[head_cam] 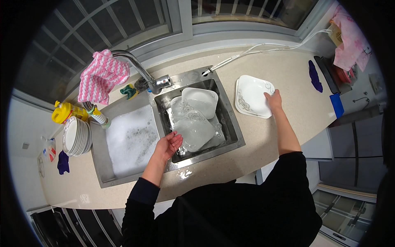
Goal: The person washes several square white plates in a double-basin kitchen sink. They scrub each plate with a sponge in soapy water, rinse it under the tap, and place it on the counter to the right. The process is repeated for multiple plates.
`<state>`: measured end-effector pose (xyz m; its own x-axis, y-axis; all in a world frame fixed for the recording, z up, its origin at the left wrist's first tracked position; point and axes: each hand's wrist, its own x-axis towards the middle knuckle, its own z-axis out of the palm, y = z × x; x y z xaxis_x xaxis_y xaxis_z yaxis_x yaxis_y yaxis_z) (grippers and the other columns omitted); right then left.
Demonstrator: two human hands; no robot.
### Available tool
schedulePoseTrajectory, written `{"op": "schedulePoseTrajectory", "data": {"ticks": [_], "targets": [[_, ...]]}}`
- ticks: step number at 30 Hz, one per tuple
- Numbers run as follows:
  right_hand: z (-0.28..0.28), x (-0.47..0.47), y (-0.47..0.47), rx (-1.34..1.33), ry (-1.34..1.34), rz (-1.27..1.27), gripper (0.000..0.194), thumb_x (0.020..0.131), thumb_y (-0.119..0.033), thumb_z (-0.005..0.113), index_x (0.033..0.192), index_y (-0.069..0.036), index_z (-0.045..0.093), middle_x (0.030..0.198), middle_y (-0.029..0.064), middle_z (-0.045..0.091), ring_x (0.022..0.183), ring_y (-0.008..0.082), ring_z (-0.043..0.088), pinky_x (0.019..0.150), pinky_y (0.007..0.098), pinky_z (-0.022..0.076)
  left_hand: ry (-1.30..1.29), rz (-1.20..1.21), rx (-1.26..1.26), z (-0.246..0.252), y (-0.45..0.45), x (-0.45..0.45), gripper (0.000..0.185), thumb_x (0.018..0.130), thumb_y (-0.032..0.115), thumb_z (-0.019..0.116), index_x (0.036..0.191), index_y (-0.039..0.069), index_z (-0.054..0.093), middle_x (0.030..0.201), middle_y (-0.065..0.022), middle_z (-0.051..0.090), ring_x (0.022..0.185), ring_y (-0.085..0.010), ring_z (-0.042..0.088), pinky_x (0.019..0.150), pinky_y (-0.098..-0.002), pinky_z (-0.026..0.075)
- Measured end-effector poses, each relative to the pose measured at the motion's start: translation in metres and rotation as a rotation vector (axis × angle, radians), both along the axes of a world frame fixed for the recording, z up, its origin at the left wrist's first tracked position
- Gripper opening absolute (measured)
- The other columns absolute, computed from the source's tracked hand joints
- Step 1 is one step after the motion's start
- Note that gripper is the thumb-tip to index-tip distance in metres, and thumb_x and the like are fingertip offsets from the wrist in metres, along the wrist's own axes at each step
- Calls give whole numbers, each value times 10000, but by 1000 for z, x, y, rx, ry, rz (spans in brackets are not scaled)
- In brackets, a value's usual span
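Observation:
My right hand (274, 100) grips the right edge of the top one of the stacked square white plates (254, 97), which lie on the counter right of the sink. Over the near left rim of the right basin, my left hand (169, 143) is half curled, fingers apart, holding nothing. Several square white plates with grey floral patterns (197, 131) lie wet in that steel basin. White suds fill much of the left basin (132, 139). A pink and white knitted cloth (103, 77) hangs over the chrome faucet (135, 63).
A stack of round white plates (75, 136) and a yellow bottle (71, 112) stand left of the sink. Behind it lies a green and yellow sponge (129, 91). White tubes (247, 53) cross the back counter. Purple cloths lie at the far left (63, 162) and right (314, 76).

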<state>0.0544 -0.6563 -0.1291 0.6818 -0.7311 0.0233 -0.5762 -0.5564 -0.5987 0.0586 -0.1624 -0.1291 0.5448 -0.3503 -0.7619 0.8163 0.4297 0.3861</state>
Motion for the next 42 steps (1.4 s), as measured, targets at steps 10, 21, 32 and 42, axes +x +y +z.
{"op": "schedulePoseTrajectory", "data": {"ticks": [10,21,32,42], "targets": [[66,5,77,-587,-135,54,436,673,-184,654,1039,-36,468,918,174,520,922,290,499,792,372,408,17,5,-34,-4,2,0,170,870,111,424,1000,22,490,871,-126,600,785,-236,592,731,-335,503],[-74,38,248,-76,531,938,259,729,-145,530,936,9,556,968,200,552,893,335,553,777,396,454,40,29,-60,-9,4,-1,162,864,99,431,986,23,508,876,-133,599,774,-233,597,718,-334,508],[-107,39,279,-29,417,544,191,729,-95,540,904,-18,544,969,187,545,940,339,538,762,408,464,35,85,-46,-8,19,-7,185,867,99,427,1012,15,505,871,-130,601,791,-232,594,736,-333,501],[-92,43,274,-73,399,652,218,737,-128,560,913,-27,482,862,190,587,837,349,576,701,434,465,45,85,-25,-9,16,-5,179,870,99,412,1003,17,501,868,-125,600,790,-235,591,741,-339,499]]}}
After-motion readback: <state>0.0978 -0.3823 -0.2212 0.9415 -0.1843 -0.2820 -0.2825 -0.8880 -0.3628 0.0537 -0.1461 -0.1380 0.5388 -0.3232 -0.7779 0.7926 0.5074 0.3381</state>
